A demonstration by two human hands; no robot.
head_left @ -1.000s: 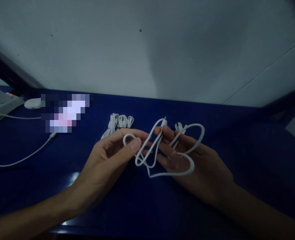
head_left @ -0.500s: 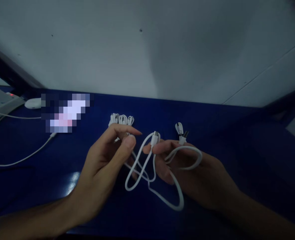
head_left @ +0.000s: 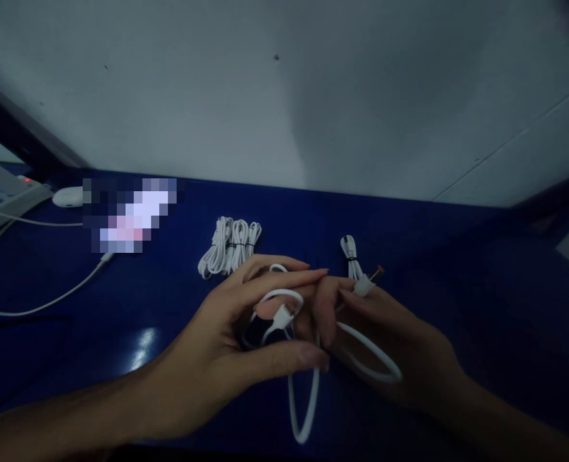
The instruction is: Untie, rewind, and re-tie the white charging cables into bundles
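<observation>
Hands (head_left: 217,340) around looped white cable (head_left: 283,317), blue table (head_left: 294,221)

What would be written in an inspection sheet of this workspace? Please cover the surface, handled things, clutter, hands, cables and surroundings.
Surface: blue table, glossy, with a bright reflection at lower left.
Handled things: one white cable, loosely looped; two plugs show, one nearer the middle, one to the right.
Clutter: pixelated patch and white rounded case, far left.
Left hand: thumb and fingers parted, cable loops between; contact unclear.
Right hand: fingers curled on the cable.
Cables: tied white bundles beyond the left hand, another tied bundle beyond the right; white lead running to the patch.
Surroundings: grey wall behind; white box with red light, left edge.
</observation>
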